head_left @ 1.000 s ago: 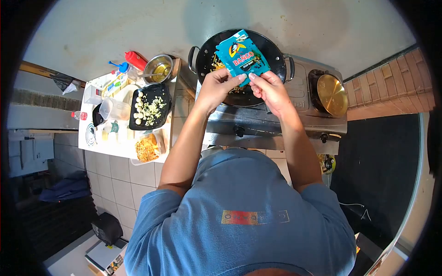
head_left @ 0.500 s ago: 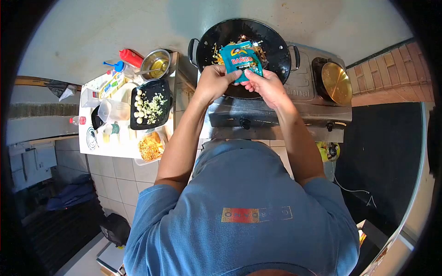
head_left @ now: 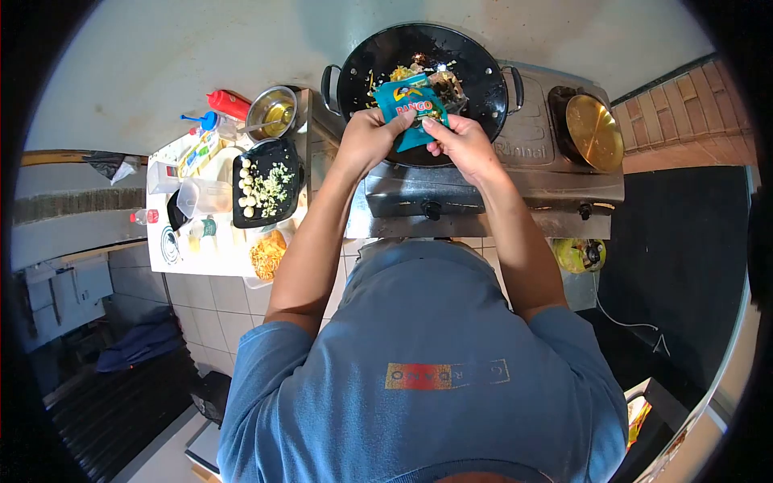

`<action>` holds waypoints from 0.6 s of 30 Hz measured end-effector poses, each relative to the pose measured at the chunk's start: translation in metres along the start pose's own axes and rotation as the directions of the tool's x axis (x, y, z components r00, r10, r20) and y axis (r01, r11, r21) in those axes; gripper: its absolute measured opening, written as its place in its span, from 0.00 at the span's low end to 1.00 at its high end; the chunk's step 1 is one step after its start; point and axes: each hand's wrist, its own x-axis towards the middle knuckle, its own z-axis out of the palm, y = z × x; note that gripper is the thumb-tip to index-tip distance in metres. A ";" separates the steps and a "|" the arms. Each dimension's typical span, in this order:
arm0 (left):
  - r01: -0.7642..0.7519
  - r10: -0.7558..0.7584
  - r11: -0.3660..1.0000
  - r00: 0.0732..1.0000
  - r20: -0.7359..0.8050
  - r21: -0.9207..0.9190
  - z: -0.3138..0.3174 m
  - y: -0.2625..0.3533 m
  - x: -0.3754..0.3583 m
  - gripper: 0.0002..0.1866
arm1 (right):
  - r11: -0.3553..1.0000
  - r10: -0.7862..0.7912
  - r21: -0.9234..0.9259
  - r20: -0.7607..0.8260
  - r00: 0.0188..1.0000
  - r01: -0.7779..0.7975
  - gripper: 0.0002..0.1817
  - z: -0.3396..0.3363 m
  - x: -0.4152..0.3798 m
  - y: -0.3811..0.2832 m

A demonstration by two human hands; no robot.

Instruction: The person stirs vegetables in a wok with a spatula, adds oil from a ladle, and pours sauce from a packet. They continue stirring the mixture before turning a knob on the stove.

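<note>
Both hands grip a teal sauce pouch (head_left: 412,97) printed with the word BANGO, held over a large black wok (head_left: 483,80). My left hand (head_left: 370,141) pinches its left side, thumb across the front. From the right, my right hand (head_left: 465,145) pinches the pouch with thumb and fingers close to the left thumb. The pouch leans a little to the left, its lower edge hanging below the thumbs. Beneath it, chopped food (head_left: 400,72) with yellowish and pale bits lies in the wok, partly hidden by the pouch.
The wok stands on a metal two-burner stove (head_left: 515,185); a gold-coloured lid or pan (head_left: 594,133) covers the right burner. On the left table are a black tray (head_left: 291,197) of chopped vegetables and round pieces, a metal bowl (head_left: 294,101), a red bottle (head_left: 229,105) and orange food (head_left: 268,255).
The pouch has tilted and shifted slightly left, with its bottom now showing below the thumbs. Both hands keep their pinch, and the whole view has shifted slightly.
</note>
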 end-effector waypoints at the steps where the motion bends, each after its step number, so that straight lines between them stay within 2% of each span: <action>1: -0.047 0.048 0.997 0.999 -0.009 0.066 0.001 -0.001 0.002 0.09 | 1.000 -0.020 -0.003 -0.033 0.999 0.020 0.12 0.002 -0.002 -0.002; 2: -0.049 0.050 0.996 0.999 -0.009 0.068 0.000 0.000 0.004 0.09 | 0.999 -0.042 -0.009 -0.065 0.997 0.041 0.13 0.003 -0.003 -0.005; 4: -0.183 0.181 0.983 0.978 0.105 0.014 -0.003 0.008 0.001 0.11 | 0.997 -0.051 -0.057 -0.062 0.997 0.047 0.13 0.001 -0.009 -0.016; 6: -0.175 0.174 0.985 0.979 0.108 0.001 -0.008 0.022 -0.004 0.11 | 0.991 -0.042 -0.126 0.018 0.999 0.044 0.11 0.000 -0.018 -0.031; 8: -0.096 0.083 0.991 0.987 0.135 0.097 -0.010 0.034 -0.006 0.13 | 0.982 -0.048 -0.177 0.061 0.997 0.059 0.10 -0.001 -0.025 -0.043; 10: -0.121 0.113 0.991 0.985 0.131 0.058 -0.004 0.040 -0.006 0.14 | 0.998 0.056 -0.022 0.132 0.990 -0.054 0.11 -0.002 -0.026 -0.049; 12: -0.217 0.209 0.970 0.974 0.084 0.113 0.000 0.050 -0.008 0.11 | 0.999 0.032 0.011 0.124 0.992 -0.033 0.11 -0.001 -0.021 -0.048; 13: -0.217 0.212 0.975 0.971 0.108 0.043 -0.001 0.053 -0.007 0.11 | 0.994 0.018 0.103 0.106 0.994 -0.029 0.11 0.003 -0.020 -0.046; 14: -0.218 0.211 0.975 0.971 0.115 0.047 -0.004 0.056 -0.003 0.11 | 0.981 0.013 0.191 0.088 0.996 -0.029 0.11 0.006 -0.020 -0.044; 15: -0.226 0.213 0.971 0.966 0.145 0.078 -0.008 0.059 0.001 0.10 | 0.988 0.002 0.151 0.080 0.997 -0.014 0.11 0.008 -0.020 -0.042; 18: -0.153 0.132 0.980 0.978 0.162 0.124 -0.020 0.056 0.009 0.11 | 0.974 0.087 0.207 0.034 0.996 -0.092 0.12 0.019 -0.019 -0.044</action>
